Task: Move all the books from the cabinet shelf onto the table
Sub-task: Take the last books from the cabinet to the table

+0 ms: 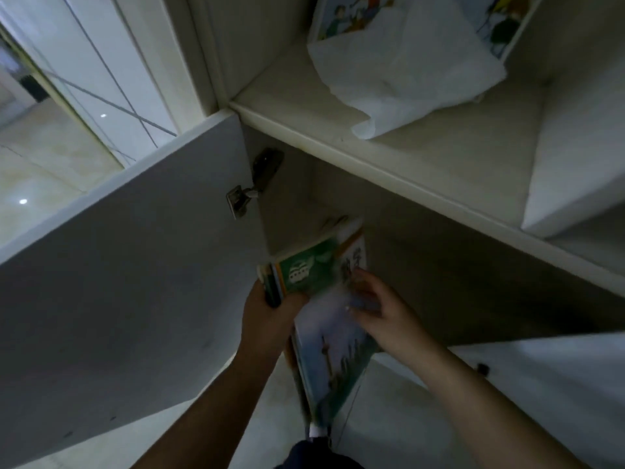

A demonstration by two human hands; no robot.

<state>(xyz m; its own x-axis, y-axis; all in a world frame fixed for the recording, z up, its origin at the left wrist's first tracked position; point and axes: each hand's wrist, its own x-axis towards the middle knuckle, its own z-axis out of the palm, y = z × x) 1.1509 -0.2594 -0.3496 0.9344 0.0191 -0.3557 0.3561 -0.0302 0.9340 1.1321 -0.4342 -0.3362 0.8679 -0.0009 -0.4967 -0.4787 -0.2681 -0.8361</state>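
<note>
A stack of thin books [314,269] with green covers sticks out of the dark lower cabinet compartment. My left hand [267,319] grips the stack from below at its spines. Another book with a blue and green cover [329,360] hangs lower, tilted toward the floor. My right hand [382,313] rests on top of that book with its fingers curled over the cover. More illustrated books [351,15] stand on the upper shelf, partly under a white plastic bag [402,76].
The open cabinet door [128,286] stands on the left with its metal hinge [243,198]. The shelf board [399,164] runs across above the hands. Another white door [541,384] is at the lower right. Tiled floor lies below.
</note>
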